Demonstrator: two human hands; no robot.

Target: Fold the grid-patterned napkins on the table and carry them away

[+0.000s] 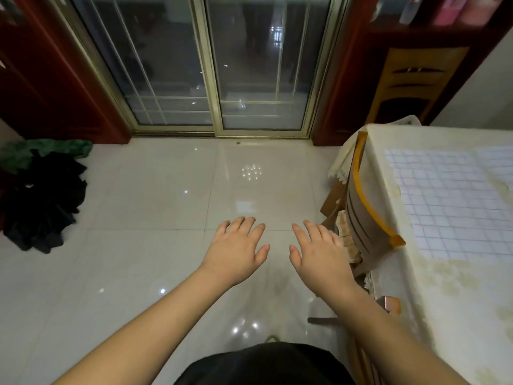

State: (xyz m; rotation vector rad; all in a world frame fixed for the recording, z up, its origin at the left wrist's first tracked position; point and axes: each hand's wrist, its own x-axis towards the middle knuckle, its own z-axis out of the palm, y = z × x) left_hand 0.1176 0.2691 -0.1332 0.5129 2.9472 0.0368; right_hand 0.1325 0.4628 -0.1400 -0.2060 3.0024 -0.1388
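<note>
we log napkin (455, 201) white, pale blue grid | tablecloth (388, 168) cream, faint yellowish floral print | chair (363, 207) orange-yellow rim, tan back, dark stripes | floor (144, 207) glossy off-white tile | clothes pile (41, 201) black, green piece on top | door frame (205, 65) gold

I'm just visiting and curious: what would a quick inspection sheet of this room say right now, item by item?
Surface: table at the right, covered with a cream cloth.
Job's things: grid-patterned napkin lies spread flat on the table, unfolded; a second one may adjoin it at the far right edge, cannot tell.
Clutter: dark clothes pile with a green cloth on the floor at the left.
Hands: left hand and right hand both open, palms down, above the floor, holding nothing.
Cables: nothing seen.
Surroundings: wooden chair tucked against the table, glossy floor tiles, sliding glass door ahead, dark outside.
</note>
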